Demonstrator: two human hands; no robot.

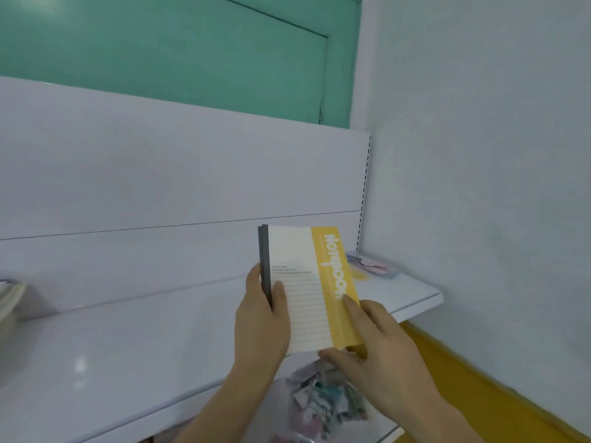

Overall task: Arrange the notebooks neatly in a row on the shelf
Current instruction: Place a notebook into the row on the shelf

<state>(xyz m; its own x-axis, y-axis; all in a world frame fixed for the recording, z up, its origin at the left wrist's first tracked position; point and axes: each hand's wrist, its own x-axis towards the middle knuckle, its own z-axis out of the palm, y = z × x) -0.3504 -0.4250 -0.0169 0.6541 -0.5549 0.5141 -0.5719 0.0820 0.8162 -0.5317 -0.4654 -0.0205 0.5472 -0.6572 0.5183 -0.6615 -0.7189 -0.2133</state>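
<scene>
Right hand (380, 343) grip pinches notebook (308, 289) bottom corner, left hand (260, 318) grip clamped on spine, above shelf (128, 346).

I am reading one word, "Notebook", printed in large white letters along the yellow band of the white and yellow ruled-cover notebook (315, 282). The word is running sideways, along the length of the band. A few lines of small grey print are sitting on the white part of the cover, above the ruled lines, but they are too small and blurred for me to make out.
</scene>
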